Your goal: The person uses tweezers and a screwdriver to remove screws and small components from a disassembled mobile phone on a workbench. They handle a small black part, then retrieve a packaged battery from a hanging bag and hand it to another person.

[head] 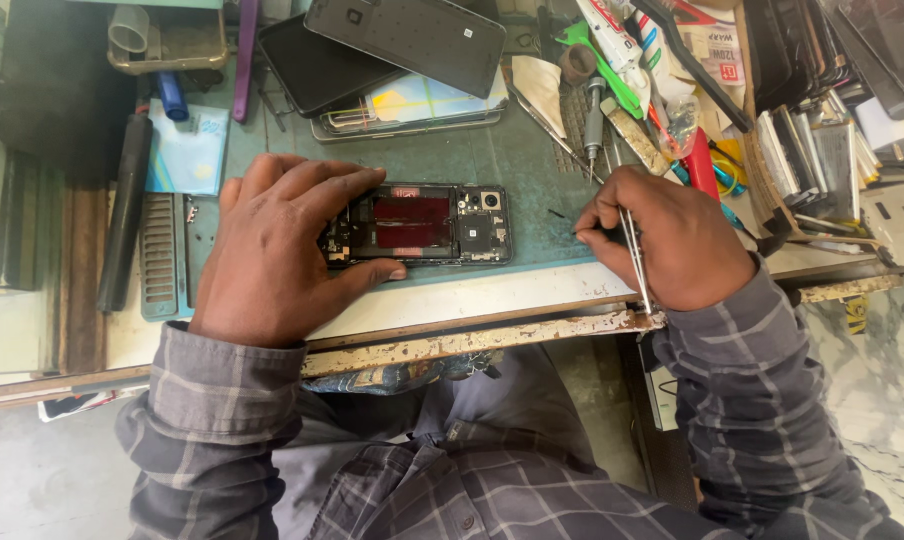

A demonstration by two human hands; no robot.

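**Green mat, opened phone pinned flat**

Green matting on the desk (pixel 532 170) is keeping the opened phone (pixel 422 224) from sliding, I judge. I am pressing my left hand (pixel 272 245) over its left end, fingers spread, thumb along the near edge. My right hand (pixel 667 235) is pinching tweezers (pixel 636 258) shut, wrist resting just right of the phone, tips aimed toward it.
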